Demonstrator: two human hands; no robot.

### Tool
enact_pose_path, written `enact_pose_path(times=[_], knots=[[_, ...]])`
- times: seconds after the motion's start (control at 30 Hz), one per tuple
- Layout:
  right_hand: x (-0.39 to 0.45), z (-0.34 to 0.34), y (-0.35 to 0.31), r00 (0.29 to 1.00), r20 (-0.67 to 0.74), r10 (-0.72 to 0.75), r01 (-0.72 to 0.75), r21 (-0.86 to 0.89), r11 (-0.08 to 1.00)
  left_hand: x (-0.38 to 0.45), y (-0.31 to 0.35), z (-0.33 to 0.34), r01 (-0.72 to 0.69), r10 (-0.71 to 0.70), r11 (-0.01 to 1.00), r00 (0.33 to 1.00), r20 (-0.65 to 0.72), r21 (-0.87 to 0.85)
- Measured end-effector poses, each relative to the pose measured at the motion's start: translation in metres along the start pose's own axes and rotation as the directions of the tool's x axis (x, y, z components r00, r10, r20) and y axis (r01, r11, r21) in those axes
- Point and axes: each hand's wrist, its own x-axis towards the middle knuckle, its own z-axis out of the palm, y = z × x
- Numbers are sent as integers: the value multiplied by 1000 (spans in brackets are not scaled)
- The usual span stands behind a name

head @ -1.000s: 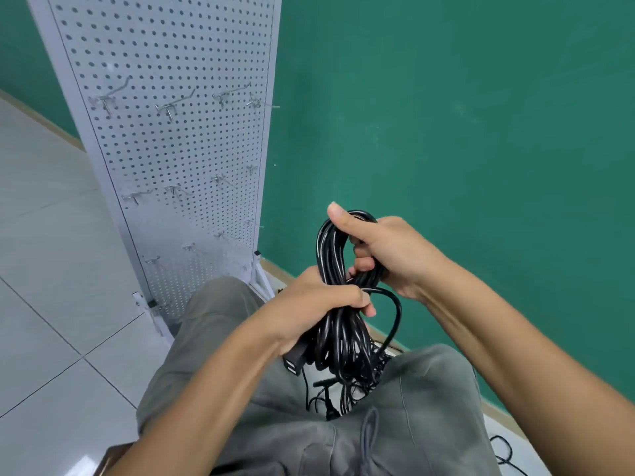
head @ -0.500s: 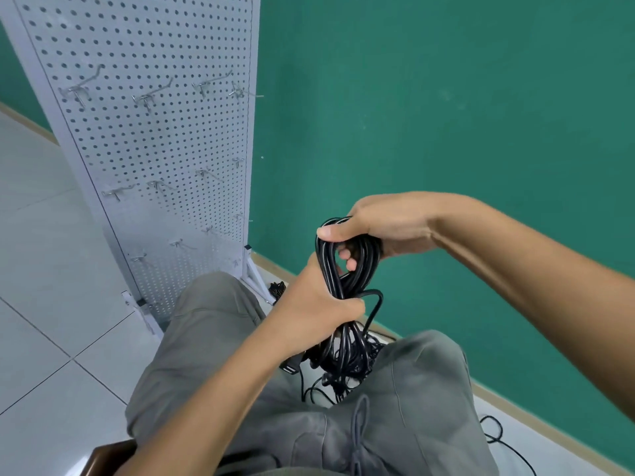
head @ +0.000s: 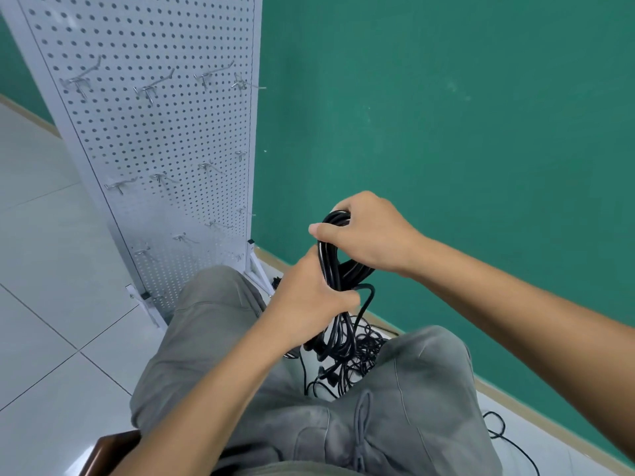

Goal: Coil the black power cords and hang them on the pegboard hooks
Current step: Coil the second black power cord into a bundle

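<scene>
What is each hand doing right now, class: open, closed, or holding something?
Left hand: closed around the middle of the black power cord bundle.
Right hand: closed on the top loop of the same bundle.

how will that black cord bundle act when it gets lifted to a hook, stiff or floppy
Probably floppy: below the left hand the black cord bundle hangs in slack loops. It may loosen, since only the left and right hand hold it and no tie shows. A loose strand at its right side could snag.
</scene>
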Motion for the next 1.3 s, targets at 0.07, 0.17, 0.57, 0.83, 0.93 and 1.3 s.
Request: enact_pose_path(times=[0.07, 0.17, 0.57, 0.83, 0.93, 1.3], knots=[[3, -1, -1, 998, -56, 16, -16, -3, 1000, -3, 6, 2, 22, -15, 997, 995, -94, 80], [7, -1, -9, 994, -102, 30, -33, -33, 999, -9, 16, 3, 81, -27, 964, 977, -212, 253], [16, -30, -18, 984, 84, -158, 120, 349, 929, -8, 31, -23, 57, -52, 985, 998, 31, -162], [13, -46, -27, 947, 189, -258, 124, 529, 839, -14, 36, -49, 85, 55, 858, 966, 254, -507], [14, -52, -31, 942, 213, -258, 156, 402, 902, -16, 39, -48, 71, 35, 860, 980, 198, -505], [11, -62, -30, 896, 356, -264, 176, 260, 949, -16, 38, -38, 99, 26, 877, 967, 252, -469]])
